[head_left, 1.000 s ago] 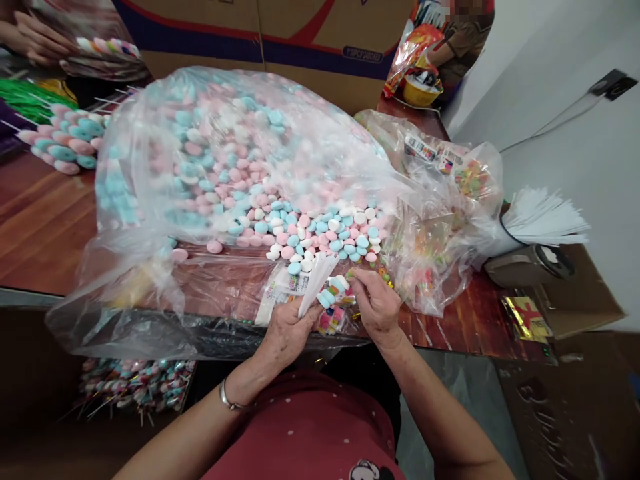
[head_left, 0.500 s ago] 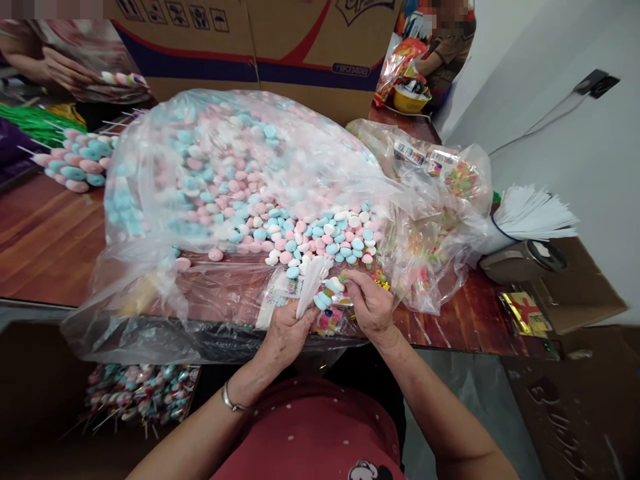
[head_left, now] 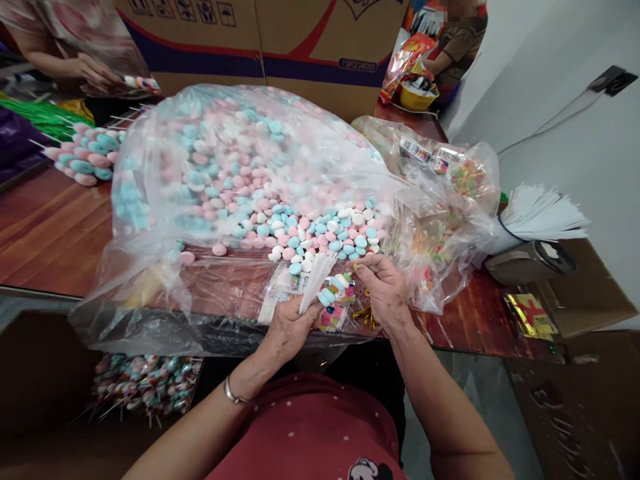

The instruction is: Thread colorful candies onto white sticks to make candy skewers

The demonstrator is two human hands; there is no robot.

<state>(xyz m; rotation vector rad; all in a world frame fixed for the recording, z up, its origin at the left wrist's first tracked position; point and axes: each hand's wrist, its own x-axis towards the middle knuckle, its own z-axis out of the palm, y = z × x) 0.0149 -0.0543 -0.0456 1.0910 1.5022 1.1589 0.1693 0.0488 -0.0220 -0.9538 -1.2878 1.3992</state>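
Observation:
A big clear plastic bag (head_left: 240,133) full of pink, blue and white round candies (head_left: 310,230) lies on the wooden table (head_left: 50,233). My left hand (head_left: 287,327) holds a candy skewer (head_left: 334,290) together with a bundle of white wrappers (head_left: 316,277) at the table's near edge. My right hand (head_left: 383,290) pinches the skewer's top end, just below the loose candies at the bag's mouth. Small printed packets (head_left: 331,317) lie under my hands.
Finished candy skewers (head_left: 83,160) lie at the left; more fill a box (head_left: 145,387) below the table. A second clear bag (head_left: 450,200) of colourful sweets and a white stick bundle (head_left: 543,217) sit right. Large cartons (head_left: 300,47) stand behind. Other people's hands (head_left: 93,70) work at the far left.
My right hand has shifted slightly up and right along the skewer's end. The person at the far left has moved their hands with a skewer. The view has shifted slightly.

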